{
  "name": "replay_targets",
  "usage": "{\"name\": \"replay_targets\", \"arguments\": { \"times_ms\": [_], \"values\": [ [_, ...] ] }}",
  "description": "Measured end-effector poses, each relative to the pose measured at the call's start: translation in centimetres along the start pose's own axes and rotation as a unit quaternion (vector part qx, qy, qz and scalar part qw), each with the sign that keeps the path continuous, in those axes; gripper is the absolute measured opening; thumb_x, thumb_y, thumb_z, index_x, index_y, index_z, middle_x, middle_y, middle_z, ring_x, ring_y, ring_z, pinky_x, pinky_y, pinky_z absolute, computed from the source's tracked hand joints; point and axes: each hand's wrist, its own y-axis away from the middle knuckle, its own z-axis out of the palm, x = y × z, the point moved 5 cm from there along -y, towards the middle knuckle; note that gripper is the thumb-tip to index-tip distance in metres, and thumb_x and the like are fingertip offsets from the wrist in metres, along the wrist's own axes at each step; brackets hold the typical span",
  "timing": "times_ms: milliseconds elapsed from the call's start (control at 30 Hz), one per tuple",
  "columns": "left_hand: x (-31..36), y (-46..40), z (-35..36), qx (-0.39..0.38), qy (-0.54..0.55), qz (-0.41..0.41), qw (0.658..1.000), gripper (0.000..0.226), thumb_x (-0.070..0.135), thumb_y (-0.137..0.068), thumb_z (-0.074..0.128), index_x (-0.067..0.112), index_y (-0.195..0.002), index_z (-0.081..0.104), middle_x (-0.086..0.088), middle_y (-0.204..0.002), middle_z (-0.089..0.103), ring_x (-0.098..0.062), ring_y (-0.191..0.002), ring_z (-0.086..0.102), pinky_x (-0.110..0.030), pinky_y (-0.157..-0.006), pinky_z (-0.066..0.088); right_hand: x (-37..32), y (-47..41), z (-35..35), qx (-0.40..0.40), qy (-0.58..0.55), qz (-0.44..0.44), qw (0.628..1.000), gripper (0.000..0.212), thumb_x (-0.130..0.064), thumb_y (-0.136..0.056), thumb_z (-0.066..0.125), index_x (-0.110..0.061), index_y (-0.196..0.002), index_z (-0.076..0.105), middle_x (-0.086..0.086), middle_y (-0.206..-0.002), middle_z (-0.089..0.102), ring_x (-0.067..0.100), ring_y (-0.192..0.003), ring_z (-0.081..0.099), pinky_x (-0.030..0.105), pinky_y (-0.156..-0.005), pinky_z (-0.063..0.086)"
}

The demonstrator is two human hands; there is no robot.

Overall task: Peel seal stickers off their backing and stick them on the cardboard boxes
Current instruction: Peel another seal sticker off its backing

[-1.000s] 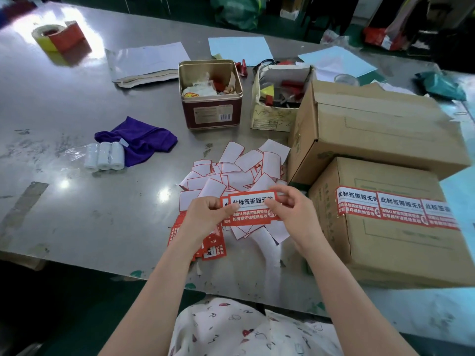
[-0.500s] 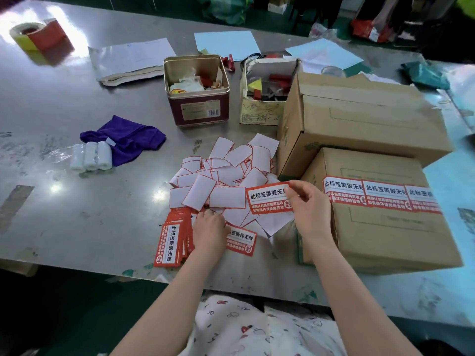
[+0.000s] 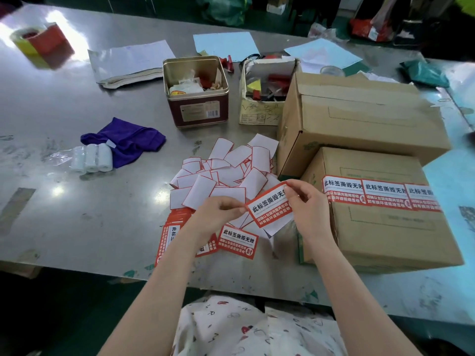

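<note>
I hold a red-and-white seal sticker (image 3: 270, 206) tilted above the table. My left hand (image 3: 218, 214) pinches its lower left corner and my right hand (image 3: 308, 206) pinches its upper right end. White backing paper shows under the sticker's lower edge. A stack of unpeeled stickers (image 3: 174, 232) lies under my left wrist, and one loose sticker (image 3: 237, 239) lies beside it. The near cardboard box (image 3: 385, 232) at right carries three stickers (image 3: 380, 194) in a row on its top. A larger cardboard box (image 3: 359, 119) stands behind it.
A pile of white peeled backings (image 3: 226, 173) lies behind my hands. Further back stand a metal tin (image 3: 196, 109) and a small open carton (image 3: 259, 109). A purple cloth (image 3: 126, 140) and white rolls (image 3: 92, 158) lie at left, a tape roll (image 3: 38, 42) at far left.
My left hand left the sticker stack and came up to pinch the sticker's left corner. The sticker, held by my right hand alone half a second ago, is now tilted between both hands.
</note>
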Motion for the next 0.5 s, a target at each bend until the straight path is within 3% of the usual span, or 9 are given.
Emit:
{"name": "replay_targets", "arguments": {
  "times_ms": [100,500],
  "values": [
    [0.5,1.1,-0.2,-0.03,0.007,-0.002,1.0,0.012,0.025,-0.087,0.062,0.021,-0.095,0.07,0.005,-0.092,0.074,-0.016,-0.08,0.072,-0.033,-0.077,0.058,0.0,0.0,0.2,-0.005,0.01,-0.004,1.0,0.023,-0.017,-0.093,0.052,-0.016,-0.113,0.062,-0.002,-0.099,0.065,0.009,-0.083,0.064,0.016,-0.067,0.052],
    [0.7,2.1,-0.8,-0.051,0.006,0.001,0.999,0.012,0.029,-0.088,0.06,0.022,-0.091,0.069,0.005,-0.086,0.075,-0.018,-0.078,0.072,-0.034,-0.076,0.059,-0.1,0.3,1.0,-0.025,0.015,-0.009,1.0,0.026,-0.018,-0.092,0.053,-0.017,-0.117,0.06,-0.001,-0.101,0.065,0.003,-0.077,0.063,0.011,-0.059,0.052]
  ]
}}
